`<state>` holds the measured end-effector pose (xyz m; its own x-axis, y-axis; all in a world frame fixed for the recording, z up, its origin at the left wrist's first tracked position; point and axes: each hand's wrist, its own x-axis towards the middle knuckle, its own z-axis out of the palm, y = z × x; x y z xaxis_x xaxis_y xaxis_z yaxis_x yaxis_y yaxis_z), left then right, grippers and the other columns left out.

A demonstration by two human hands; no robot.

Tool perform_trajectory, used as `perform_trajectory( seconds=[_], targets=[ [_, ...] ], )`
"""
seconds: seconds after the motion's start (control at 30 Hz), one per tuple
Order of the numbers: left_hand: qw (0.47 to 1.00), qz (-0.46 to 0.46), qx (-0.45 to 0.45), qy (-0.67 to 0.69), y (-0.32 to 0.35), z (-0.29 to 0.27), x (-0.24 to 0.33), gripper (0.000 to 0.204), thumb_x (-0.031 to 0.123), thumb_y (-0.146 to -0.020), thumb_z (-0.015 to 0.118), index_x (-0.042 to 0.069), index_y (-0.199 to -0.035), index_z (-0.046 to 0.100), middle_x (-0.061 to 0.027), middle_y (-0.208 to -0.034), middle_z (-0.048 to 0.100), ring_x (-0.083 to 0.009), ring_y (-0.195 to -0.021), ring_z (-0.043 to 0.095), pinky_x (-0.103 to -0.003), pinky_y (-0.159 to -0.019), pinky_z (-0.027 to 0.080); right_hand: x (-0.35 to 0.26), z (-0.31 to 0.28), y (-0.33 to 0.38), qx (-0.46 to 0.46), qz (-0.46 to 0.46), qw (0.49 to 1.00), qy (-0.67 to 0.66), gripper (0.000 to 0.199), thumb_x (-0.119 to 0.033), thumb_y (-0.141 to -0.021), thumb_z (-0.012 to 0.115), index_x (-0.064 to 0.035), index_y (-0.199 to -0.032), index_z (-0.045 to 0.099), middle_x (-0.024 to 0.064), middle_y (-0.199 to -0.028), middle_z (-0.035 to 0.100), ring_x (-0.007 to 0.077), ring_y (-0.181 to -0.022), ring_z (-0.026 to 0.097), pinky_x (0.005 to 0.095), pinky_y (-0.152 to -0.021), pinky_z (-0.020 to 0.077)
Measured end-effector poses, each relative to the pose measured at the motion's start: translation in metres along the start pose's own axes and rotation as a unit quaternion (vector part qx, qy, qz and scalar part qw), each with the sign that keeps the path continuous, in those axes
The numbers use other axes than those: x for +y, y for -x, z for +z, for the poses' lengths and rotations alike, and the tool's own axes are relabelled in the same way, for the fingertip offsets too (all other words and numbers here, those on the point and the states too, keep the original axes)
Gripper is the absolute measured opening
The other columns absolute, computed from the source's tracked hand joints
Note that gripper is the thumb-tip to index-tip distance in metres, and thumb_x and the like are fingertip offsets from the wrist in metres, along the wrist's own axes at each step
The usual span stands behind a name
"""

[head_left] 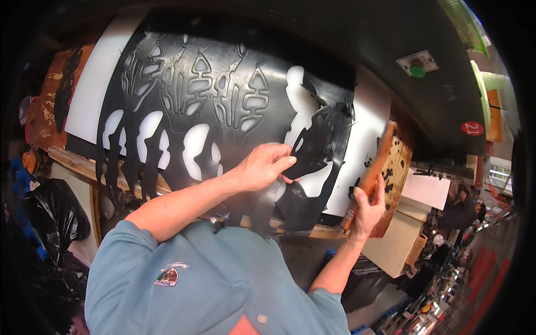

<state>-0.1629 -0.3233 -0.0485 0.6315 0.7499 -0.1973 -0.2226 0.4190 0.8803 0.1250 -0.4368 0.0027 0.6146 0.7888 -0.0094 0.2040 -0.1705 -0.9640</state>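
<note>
A large black sheet (184,120), rubber-like or leather-like, lies across a white board (92,89). Cut outlines run along its far part, and holes along its near edge show white beneath. My left hand (265,166) is over the sheet's right half, thumb and fingers pinched on a black cut-out piece (312,148) that is partly lifted. The fingers hide the exact grip. To the right, my right hand (369,207) wraps round the lower part of a brown wooden stick (379,159), tilted over the board's right edge.
A dark machine beam (368,50) with a green button (417,71) overhangs the far side. Small black scraps (397,167) lie on the worn wooden surface at right. Black plastic bags (58,212) stand at left. A white sheet (425,188) rests on a box at right.
</note>
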Motion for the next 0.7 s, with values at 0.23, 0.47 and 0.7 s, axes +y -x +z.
perform_trajectory(
  seconds=[0.23, 0.47, 0.7],
  targets=[
    [0.999, 0.002, -0.036, -0.002, 0.006, 0.0, 0.004, 0.028, 0.02, -0.111, 0.066, 0.002, -0.09, 0.064, 0.0017, -0.085, 0.06, -0.0057, -0.078, 0.059, -0.03, -0.078, 0.062, -0.034, 0.027, 0.016, 0.019, -0.295, 0.89, 0.348, 0.075, -0.011, -0.08, 0.092, -0.0004, -0.148, 0.063, 0.0213, -0.151, 0.056, 0.0374, -0.139, 0.054, 0.0473, -0.117, 0.0444],
    [0.997, 0.039, -0.022, -0.064, 0.009, 0.006, 0.021, 0.029, 0.023, -0.11, 0.071, 0.003, -0.089, 0.068, 0.0073, -0.078, 0.054, -0.0031, -0.073, 0.047, -0.026, -0.062, 0.039, -0.065, 0.085, 0.003, -0.213, -0.429, 0.848, 0.229, 0.066, -0.013, -0.069, 0.098, -0.0014, -0.13, 0.076, 0.0152, -0.118, 0.071, 0.0296, -0.098, 0.069, 0.039, -0.081, 0.0584],
    [0.989, 0.108, -0.056, -0.078, 0.006, 0.012, 0.035, 0.027, 0.019, -0.11, 0.069, 0.002, -0.089, 0.065, 0.0052, -0.072, 0.049, -0.0049, -0.067, 0.041, -0.028, -0.058, 0.036, -0.064, 0.086, -0.002, -0.224, -0.409, 0.86, 0.204, 0.052, -0.01, -0.072, 0.095, -0.0025, -0.122, 0.081, 0.0109, -0.102, 0.073, 0.0252, -0.084, 0.068, 0.0348, -0.068, 0.0556]
  ],
)
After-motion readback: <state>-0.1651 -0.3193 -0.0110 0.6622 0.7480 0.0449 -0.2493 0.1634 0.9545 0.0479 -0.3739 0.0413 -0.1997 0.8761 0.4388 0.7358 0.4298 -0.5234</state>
